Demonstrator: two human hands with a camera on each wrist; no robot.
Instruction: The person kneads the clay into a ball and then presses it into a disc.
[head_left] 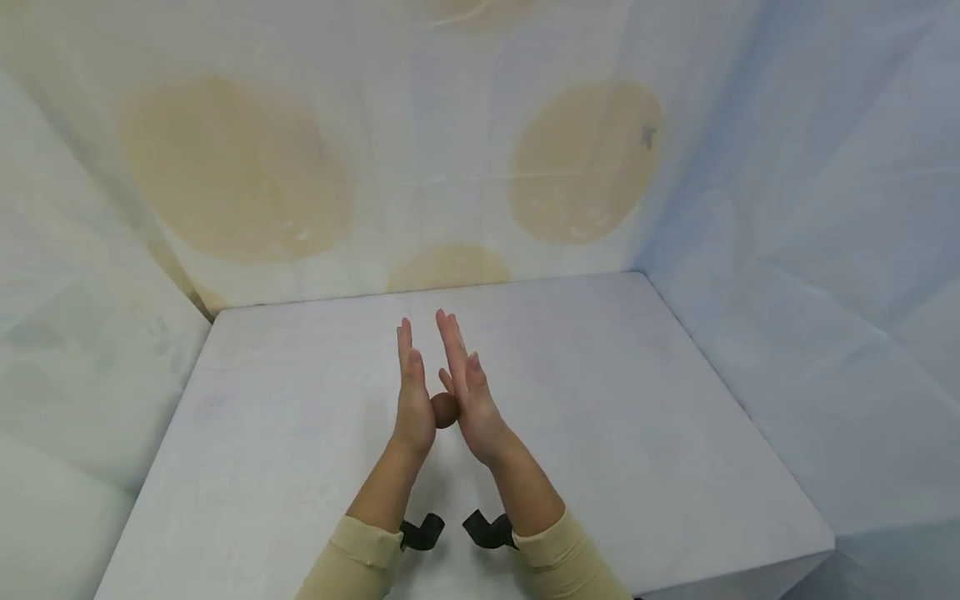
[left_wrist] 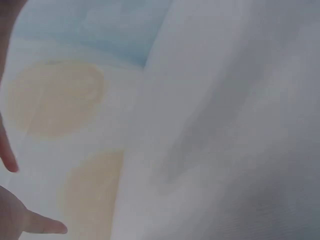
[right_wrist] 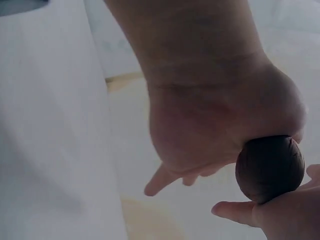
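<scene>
A small brown ball (head_left: 444, 410) is squeezed between the heels of my two palms, above the middle of the white table (head_left: 615, 400). My left hand (head_left: 411, 392) and my right hand (head_left: 468, 387) stand edge-up, fingers straight and pointing away from me, fingertips slightly apart. In the right wrist view the ball (right_wrist: 270, 169) sits against the heel of the left hand (right_wrist: 210, 125), with the right hand (right_wrist: 285, 215) and its thumb just below it. The left wrist view shows only two fingertips of the left hand (left_wrist: 7, 155) at its left edge; the ball is hidden there.
Pale cloth walls close the table in on three sides: the back wall (head_left: 450, 150) carries large beige circles, the right wall (head_left: 825, 250) is bluish. Black wrist straps (head_left: 422, 533) hang below the beige sleeves. The table's front right corner (head_left: 821, 542) drops off.
</scene>
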